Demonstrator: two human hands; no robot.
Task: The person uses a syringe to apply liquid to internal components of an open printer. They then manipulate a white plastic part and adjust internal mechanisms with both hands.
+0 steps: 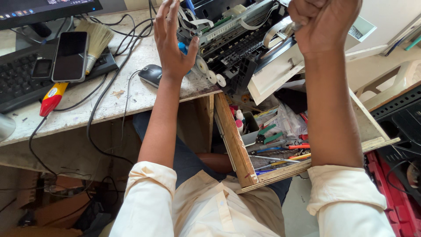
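Over desk edge — left hand (172, 41) spread open against opened printer (237, 39); right hand (323, 24) fisted — apparently gripping printer part.

From my remote seat I see a worn, pale table (109, 107) with a chipped front edge. On it lie a black keyboard (17, 81) with a dark phone (70, 56) resting across it, a bristle brush (97, 41), a red and yellow screwdriver handle (52, 98), a black mouse (151, 74) and loose black cables (94, 112). An opened printer mechanism (232, 41) sits at the table's right end, overhanging the open wooden drawer (234, 140).
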